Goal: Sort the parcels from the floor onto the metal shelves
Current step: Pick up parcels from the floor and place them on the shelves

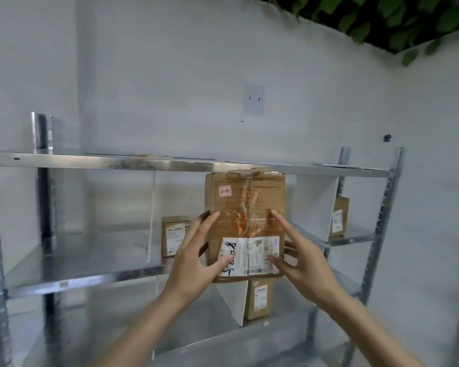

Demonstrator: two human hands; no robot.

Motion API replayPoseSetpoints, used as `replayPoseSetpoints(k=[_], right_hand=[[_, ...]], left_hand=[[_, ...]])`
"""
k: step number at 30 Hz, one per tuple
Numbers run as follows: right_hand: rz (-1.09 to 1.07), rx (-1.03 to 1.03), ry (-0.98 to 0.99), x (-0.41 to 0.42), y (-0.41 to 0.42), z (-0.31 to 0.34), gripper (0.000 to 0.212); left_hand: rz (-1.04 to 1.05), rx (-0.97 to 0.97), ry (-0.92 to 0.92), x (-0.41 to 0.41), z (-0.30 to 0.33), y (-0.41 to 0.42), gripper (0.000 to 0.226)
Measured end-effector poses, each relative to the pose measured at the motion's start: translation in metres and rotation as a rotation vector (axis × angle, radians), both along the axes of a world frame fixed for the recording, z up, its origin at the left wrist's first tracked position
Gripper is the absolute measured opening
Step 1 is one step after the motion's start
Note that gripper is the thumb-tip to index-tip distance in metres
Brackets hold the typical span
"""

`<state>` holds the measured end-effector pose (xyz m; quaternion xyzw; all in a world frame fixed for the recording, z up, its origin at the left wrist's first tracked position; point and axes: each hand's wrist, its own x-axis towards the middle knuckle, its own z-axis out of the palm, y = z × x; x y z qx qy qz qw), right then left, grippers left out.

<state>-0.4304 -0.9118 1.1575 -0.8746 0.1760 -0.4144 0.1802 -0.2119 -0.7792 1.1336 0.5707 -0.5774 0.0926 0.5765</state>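
Head view, hands (245,256) flanking upright parcel (245,207)

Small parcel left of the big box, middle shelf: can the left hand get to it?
Probably yes. The small parcel stands just beyond the left hand, whose fingers are spread and hold nothing; the shelf front there is open.

Four cardboard parcels are in view: one large parcel (245,223) standing upright, and three small ones (174,239) (339,217) (259,299). Three metal shelf levels (90,278) show. Two white dividers (316,205) (235,300) stand among them. Two hands (196,260) (302,256) reach in. One paper sheet (253,99) hangs on the wall.
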Motion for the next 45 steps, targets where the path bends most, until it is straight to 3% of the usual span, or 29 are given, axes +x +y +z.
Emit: replayPoseSetpoints(k=[9,24,33,45], right_hand=[[-0.036,0.047,0.015,-0.107,-0.124,0.009,0.107],[-0.304,-0.097,0.187,-0.281,-0.311,-0.008,0.108],[-0.457,-0.095,0.224,-0.344,-0.446,-0.058,0.108],[-0.511,-0.07,0.31,-0.384,-0.636,-0.147,0.102]], left_hand=[[-0.134,0.003,-0.075,-0.085,0.007,-0.147,0.094],[-0.273,0.03,-0.106,-0.245,-0.024,-0.378,0.1],[-0.267,0.058,-0.235,-0.3,-0.07,-0.539,0.104],[-0.233,0.112,-0.244,-0.342,-0.164,-0.716,0.102]])
